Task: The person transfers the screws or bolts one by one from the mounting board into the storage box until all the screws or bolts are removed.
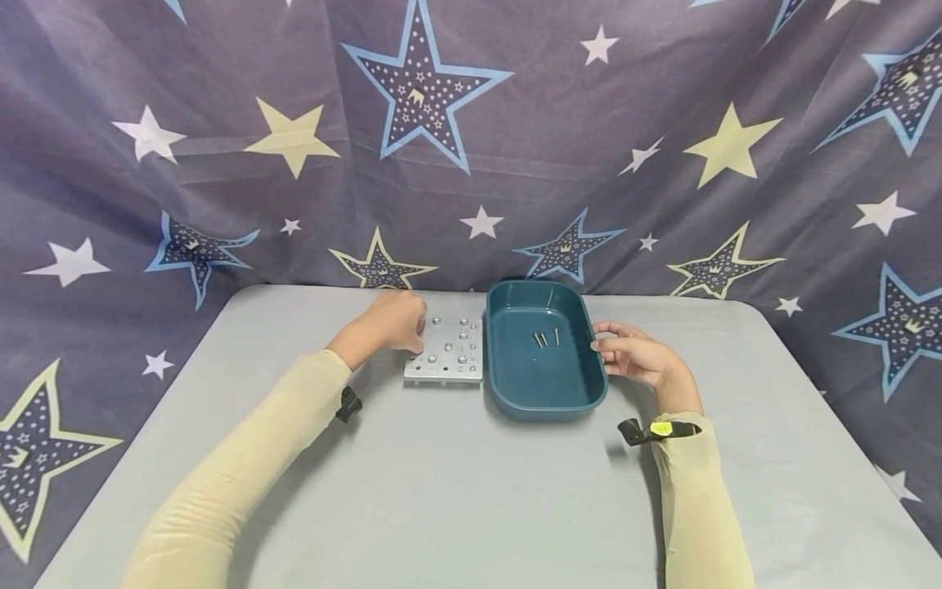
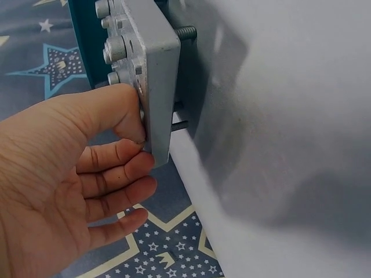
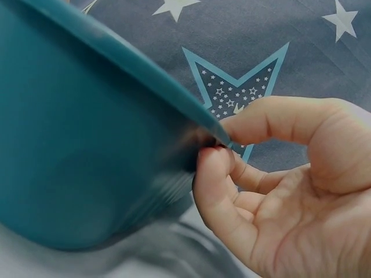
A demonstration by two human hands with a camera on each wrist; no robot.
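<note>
My left hand (image 1: 401, 321) is at the left side of a silver metal plate (image 1: 456, 374) studded with bolts. In the left wrist view the thumb lies against the plate's bolted face (image 2: 132, 40) and the curled fingertips are at its edge, gripping it there. Threaded bolt ends (image 2: 185, 33) stick out underneath. To the plate's right is a teal plastic tray (image 1: 548, 384), with a few loose screws (image 1: 540, 339) on its floor. My right hand (image 1: 639, 360) pinches the tray's right rim (image 3: 191, 110), thumb above and index finger below.
A grey table (image 1: 471, 491) carries the plate and tray close to its far edge. Behind it hangs a dark curtain (image 1: 471, 196) with stars. Small black devices (image 1: 349, 404) are strapped at both wrists over pale sleeves.
</note>
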